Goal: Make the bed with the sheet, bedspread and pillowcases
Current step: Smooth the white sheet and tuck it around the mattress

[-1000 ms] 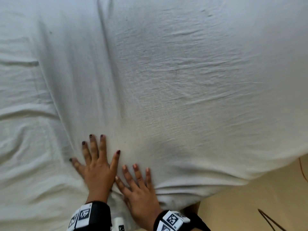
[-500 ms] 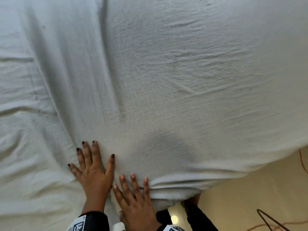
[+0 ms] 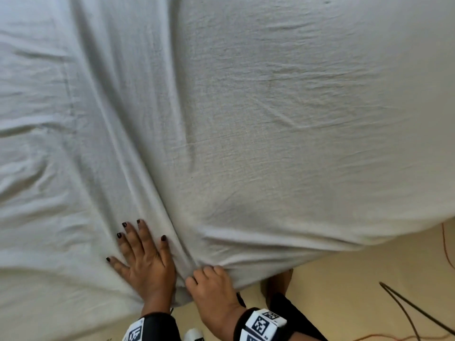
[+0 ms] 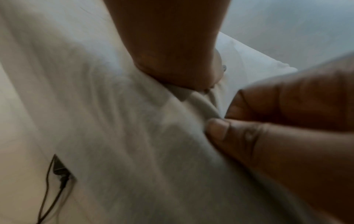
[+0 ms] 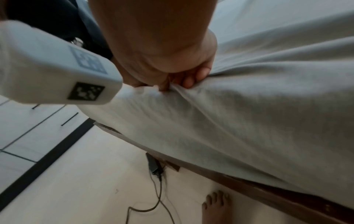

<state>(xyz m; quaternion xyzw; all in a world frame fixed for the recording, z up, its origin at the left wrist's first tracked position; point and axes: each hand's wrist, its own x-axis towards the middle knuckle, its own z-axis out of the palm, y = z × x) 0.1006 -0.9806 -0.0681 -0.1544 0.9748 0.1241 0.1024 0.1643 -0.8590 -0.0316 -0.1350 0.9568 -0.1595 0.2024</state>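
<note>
The bed (image 3: 430,205) fills nearly the whole head view, covered by a white sheet (image 3: 270,119) that lies spread over the top and drapes down over the near side toward the pale floor (image 3: 369,279). The sheet is mostly flat on the right but carries long creases running up from the near edge, and the left part is more rumpled. The step in hand looks like smoothing and pulling the sheet taut along this side; no bedspread or pillowcases show in any view, so I judge the task to be at an early stage. The left hand (image 3: 142,262) lies flat on the sheet with fingers straight and spread, pressing the cloth down. Just beside it, the right hand (image 3: 211,286) has its fingers curled round a bunch of the sheet at the bed's edge, as the right wrist view also shows (image 5: 172,68). The next move probably calls for drawing that gathered fold downward over the side while the flat hand holds the top steady, then tucking it. A dark cable (image 5: 157,189) lies on the floor near a bare foot (image 5: 216,209).
</note>
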